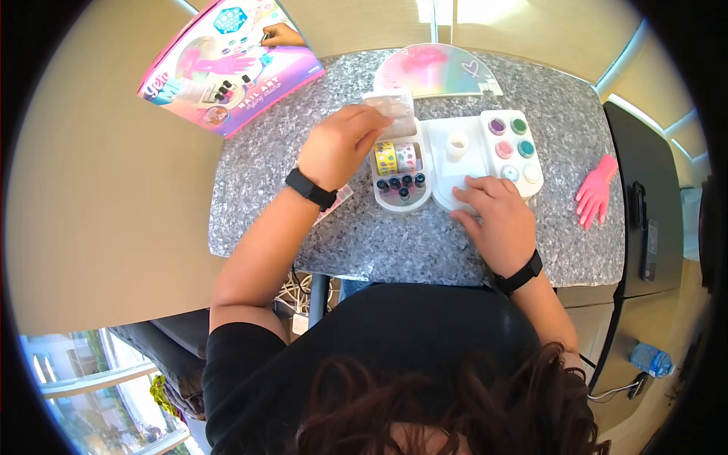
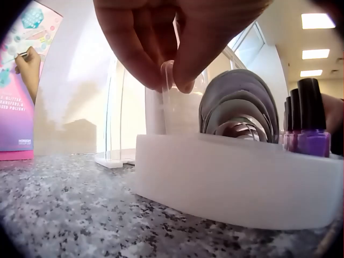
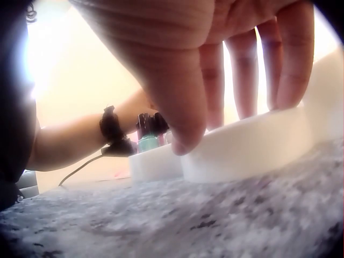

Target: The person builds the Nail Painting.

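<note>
A white molded tray [image 1: 470, 171] stands on the speckled grey table. My left hand [image 1: 341, 144] pinches the upper edge of a translucent plastic piece [image 1: 402, 125] at the tray's back left compartment. In front of that piece are a yellow tape roll [image 1: 385, 158] and a pale patterned one [image 1: 407, 158]. Several small nail polish bottles [image 2: 313, 121] with black caps fill the front left section. On the tray's front middle part rests my right hand [image 1: 500, 227]. Its fingertips press on the top, and the thumb [image 3: 188, 134] touches the outer wall.
Pots of colour [image 1: 504, 149] sit in the tray's right section, beside a small white cup [image 1: 457, 144]. A rainbow half-round panel [image 1: 432, 72] lies behind. The nail art box [image 1: 235, 68] is back left, a pink model hand [image 1: 597, 189] far right, and a sticker sheet [image 1: 337, 202] near my left wrist.
</note>
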Demonstrator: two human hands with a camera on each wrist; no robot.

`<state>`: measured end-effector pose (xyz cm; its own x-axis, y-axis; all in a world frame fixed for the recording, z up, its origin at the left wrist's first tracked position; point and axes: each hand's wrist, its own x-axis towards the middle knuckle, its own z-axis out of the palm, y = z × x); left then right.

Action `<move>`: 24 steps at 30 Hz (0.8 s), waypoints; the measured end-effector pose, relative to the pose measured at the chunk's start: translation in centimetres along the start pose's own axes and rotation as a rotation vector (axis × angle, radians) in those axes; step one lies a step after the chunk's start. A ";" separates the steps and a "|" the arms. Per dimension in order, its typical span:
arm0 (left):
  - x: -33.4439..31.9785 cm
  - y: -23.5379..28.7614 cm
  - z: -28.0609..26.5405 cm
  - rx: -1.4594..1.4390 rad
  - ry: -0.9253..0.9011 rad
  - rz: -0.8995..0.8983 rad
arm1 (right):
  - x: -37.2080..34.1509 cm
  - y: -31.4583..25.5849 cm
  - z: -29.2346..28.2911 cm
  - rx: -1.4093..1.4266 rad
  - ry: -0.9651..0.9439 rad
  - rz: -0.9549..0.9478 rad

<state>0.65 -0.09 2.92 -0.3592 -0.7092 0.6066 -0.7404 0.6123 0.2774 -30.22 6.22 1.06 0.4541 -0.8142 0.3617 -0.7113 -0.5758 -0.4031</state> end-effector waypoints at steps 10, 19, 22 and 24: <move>-2.3 1.2 -4.1 -0.053 0.052 -0.319 | -0.1 0.3 0.1 0.002 0.006 -0.009; -9.8 -0.3 -6.6 0.148 -0.318 -0.384 | 0.0 0.3 0.0 0.010 -0.003 -0.001; -10.4 -0.1 -5.9 0.201 -0.324 -0.281 | 0.0 0.2 0.1 -0.001 0.006 -0.006; -9.6 0.5 -5.5 0.038 -0.406 -0.676 | 0.0 0.1 -0.1 -0.003 0.007 -0.012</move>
<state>6.87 8.97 1.35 0.0014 -1.0000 -0.0061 -0.8886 -0.0040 0.4587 -30.31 6.19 1.09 0.4590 -0.8067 0.3723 -0.7076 -0.5853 -0.3958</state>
